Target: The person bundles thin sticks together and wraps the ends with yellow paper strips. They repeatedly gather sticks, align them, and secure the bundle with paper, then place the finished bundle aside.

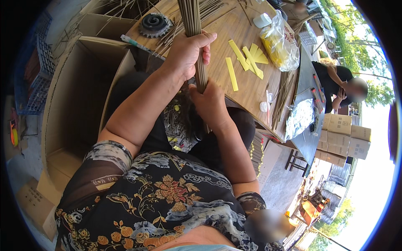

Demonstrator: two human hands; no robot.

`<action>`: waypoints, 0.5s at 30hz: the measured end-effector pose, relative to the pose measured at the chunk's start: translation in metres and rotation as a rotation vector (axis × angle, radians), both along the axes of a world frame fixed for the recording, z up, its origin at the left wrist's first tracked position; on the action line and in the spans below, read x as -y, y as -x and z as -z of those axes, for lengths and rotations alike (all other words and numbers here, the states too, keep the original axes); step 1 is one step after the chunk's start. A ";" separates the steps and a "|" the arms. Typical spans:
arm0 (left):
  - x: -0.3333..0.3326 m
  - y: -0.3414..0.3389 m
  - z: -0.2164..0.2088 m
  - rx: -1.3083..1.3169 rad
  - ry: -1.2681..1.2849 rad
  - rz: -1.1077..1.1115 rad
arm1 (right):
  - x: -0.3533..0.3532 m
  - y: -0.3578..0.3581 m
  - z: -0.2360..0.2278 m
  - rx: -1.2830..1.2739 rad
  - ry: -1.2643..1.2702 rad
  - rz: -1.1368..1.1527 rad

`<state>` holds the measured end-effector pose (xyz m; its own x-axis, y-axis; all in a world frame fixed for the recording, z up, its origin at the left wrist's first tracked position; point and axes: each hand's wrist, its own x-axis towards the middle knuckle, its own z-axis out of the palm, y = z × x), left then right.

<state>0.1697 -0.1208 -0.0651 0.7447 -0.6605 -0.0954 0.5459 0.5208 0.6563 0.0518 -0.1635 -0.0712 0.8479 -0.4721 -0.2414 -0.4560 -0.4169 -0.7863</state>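
I note strong daylight from the right, whiting out the background behind green leafy trees. Glare marks the clear plastic bag; shadow darkens the brown cardboard box. The bundle of slim brown sticks looks sharp; a black-shirted person's head, blurred. Edges curve toward a black rim.

From here I have the left hand clenched, thumb extended rightward, the right hand curled just below, forearms reaching forward.

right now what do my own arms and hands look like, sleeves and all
The left hand and right hand are ungloved, no jewellery visible; both forearms are bare. The left sleeve and right sleeve are short, sheer black, with grey-patterned hems.
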 end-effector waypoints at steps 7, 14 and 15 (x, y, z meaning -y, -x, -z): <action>-0.005 -0.009 -0.002 -0.103 0.264 0.212 | 0.011 0.007 -0.020 -0.006 -0.998 -0.130; 0.001 0.000 0.001 -0.041 0.056 0.031 | 0.007 -0.001 -0.004 0.004 -0.264 -0.052; -0.002 -0.004 -0.002 -0.059 0.136 0.089 | 0.009 0.000 -0.015 -0.015 -0.434 -0.076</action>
<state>0.1734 -0.1186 -0.0634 0.6782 -0.7337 -0.0421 0.6294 0.5502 0.5488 0.0513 -0.1721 -0.0558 0.8711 -0.2610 -0.4161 -0.4495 -0.0821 -0.8895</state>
